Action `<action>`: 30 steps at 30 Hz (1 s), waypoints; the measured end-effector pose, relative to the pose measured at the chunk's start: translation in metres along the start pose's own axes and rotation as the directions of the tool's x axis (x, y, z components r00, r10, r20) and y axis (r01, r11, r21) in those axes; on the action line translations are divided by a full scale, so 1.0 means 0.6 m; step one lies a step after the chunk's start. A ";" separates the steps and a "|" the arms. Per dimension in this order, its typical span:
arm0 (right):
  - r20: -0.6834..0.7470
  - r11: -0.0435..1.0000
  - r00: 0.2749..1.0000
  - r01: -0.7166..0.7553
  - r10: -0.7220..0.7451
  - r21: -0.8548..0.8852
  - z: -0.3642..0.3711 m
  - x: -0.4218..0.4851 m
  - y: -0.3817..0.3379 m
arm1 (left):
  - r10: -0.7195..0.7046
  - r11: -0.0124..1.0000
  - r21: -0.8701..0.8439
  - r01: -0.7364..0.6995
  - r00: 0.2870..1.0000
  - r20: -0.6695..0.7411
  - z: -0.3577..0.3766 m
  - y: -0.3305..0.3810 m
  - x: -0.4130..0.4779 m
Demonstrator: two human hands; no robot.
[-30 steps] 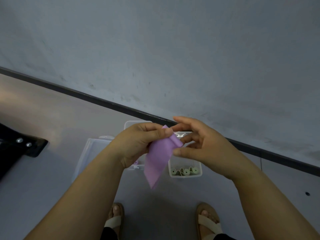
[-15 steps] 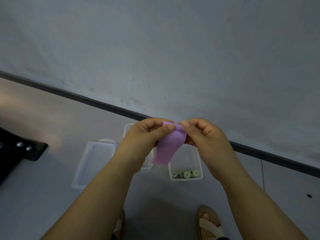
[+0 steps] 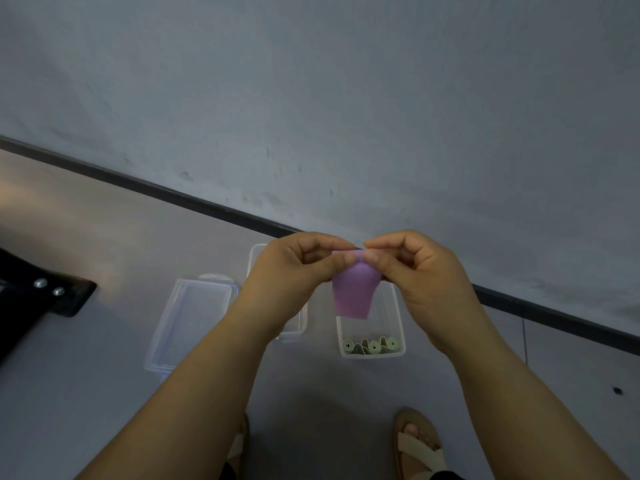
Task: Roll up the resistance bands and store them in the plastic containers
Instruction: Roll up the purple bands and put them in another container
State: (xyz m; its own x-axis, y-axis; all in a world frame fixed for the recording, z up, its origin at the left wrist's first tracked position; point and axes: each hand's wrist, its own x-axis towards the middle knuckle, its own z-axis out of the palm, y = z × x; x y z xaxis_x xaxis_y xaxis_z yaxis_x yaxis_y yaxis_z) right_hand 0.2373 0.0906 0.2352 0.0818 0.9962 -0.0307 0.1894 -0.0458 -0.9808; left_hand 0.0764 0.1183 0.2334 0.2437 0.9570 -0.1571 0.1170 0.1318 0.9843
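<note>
I hold a purple resistance band (image 3: 353, 292) up in front of me, above the floor. My left hand (image 3: 294, 271) pinches its top edge on the left and my right hand (image 3: 415, 268) pinches it on the right, fingertips almost meeting. A short flap of band hangs below them. Directly beneath stands an open clear plastic container (image 3: 398, 327) holding several rolled pale green bands (image 3: 372, 346). A second clear container (image 3: 298, 327) lies mostly hidden behind my left hand.
A clear lid (image 3: 190, 323) lies on the grey floor left of the containers. A black object with two screws (image 3: 45, 299) juts in from the left edge. The wall's dark skirting (image 3: 173, 195) runs diagonally behind. My sandalled feet (image 3: 415, 448) stand below.
The hanging part of the purple band has grown shorter as my fingers gathered it at the top. My right hand closed from spread fingers to a pinch beside my left hand.
</note>
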 end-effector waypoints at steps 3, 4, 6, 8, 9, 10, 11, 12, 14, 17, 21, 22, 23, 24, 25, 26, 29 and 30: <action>0.004 1.000 1.000 -0.007 0.007 0.004 0.002 0.000 0.001 | 0.030 0.999 0.017 -0.030 0.999 -0.022 -0.001 -0.002 0.000; 0.013 1.000 1.000 -0.018 0.017 0.007 0.002 0.000 0.001 | 0.041 0.999 0.023 -0.040 0.999 -0.028 -0.001 -0.002 -0.001; 0.030 0.998 0.998 -0.052 0.051 0.044 0.004 -0.001 0.001 | 0.059 0.998 0.026 -0.058 0.998 -0.036 -0.001 -0.001 -0.002; 0.039 0.996 0.997 -0.073 0.071 0.053 0.004 -0.001 0.000 | 0.073 0.997 0.040 -0.072 0.997 -0.029 -0.002 0.000 -0.002; 0.040 0.997 0.997 -0.072 0.070 0.034 0.004 -0.001 0.001 | 0.079 0.996 0.051 -0.078 0.997 -0.021 -0.002 0.000 -0.002; 0.042 0.998 0.997 -0.069 0.069 0.010 0.003 -0.001 0.002 | 0.085 0.995 0.057 -0.084 0.996 -0.013 -0.001 0.001 -0.003; 0.045 0.998 0.997 -0.067 0.067 -0.010 0.003 -0.001 0.002 | 0.092 0.994 0.058 -0.092 0.996 -0.004 -0.001 0.001 -0.003; 0.046 0.998 0.997 -0.065 0.066 -0.019 0.002 0.000 0.002 | 0.097 0.994 0.058 -0.097 0.995 0.002 0.000 0.002 -0.003; 0.046 0.998 0.997 -0.066 0.067 -0.010 0.001 0.000 0.002 | 0.098 0.994 0.052 -0.098 0.995 0.008 0.000 0.002 -0.003; 0.043 0.998 0.997 -0.058 0.058 0.000 0.000 0.001 0.002 | 0.093 0.995 0.026 -0.093 0.996 0.006 0.000 0.001 -0.002; 0.029 0.998 0.998 -0.052 0.051 0.019 -0.002 0.002 0.002 | 0.027 0.999 -0.036 -0.026 0.999 0.020 0.001 -0.001 -0.002; 0.024 0.999 0.999 -0.047 0.046 0.013 -0.003 0.001 0.002 | -0.001 0.999 -0.037 0.002 1.000 0.029 0.001 -0.001 -0.002; 0.022 0.999 0.999 -0.037 0.037 0.000 -0.003 0.001 0.002 | -0.019 0.999 -0.026 0.020 0.999 0.035 0.001 -0.002 -0.002; 0.025 1.000 0.999 -0.022 0.023 -0.022 -0.003 0.001 0.001 | -0.027 1.000 -0.012 0.028 0.999 0.037 0.001 -0.002 -0.001; 0.030 0.999 1.000 -0.004 0.005 -0.049 -0.003 0.000 0.000 | -0.028 1.000 0.000 0.028 0.999 0.036 0.001 -0.002 -0.001; 0.033 0.997 0.999 0.016 -0.014 -0.073 -0.002 -0.001 0.000 | -0.025 1.000 0.011 0.025 0.999 0.034 0.001 -0.002 -0.001; 0.028 0.988 0.997 0.077 -0.074 -0.137 0.001 -0.004 -0.002 | -0.004 1.000 0.030 0.003 1.000 0.028 0.000 -0.001 -0.001; 0.030 0.983 0.995 0.097 -0.094 -0.156 0.002 -0.005 -0.003 | 0.006 0.999 0.032 -0.007 1.000 0.028 0.000 0.000 -0.001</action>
State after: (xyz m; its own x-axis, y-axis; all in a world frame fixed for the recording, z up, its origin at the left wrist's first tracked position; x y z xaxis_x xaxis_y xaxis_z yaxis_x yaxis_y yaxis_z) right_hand 0.2358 0.0879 0.2367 0.0345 0.9978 0.0558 0.3468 0.0404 -0.9371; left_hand 0.0760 0.1179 0.2333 0.2713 0.9503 -0.1529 0.1461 0.1163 0.9824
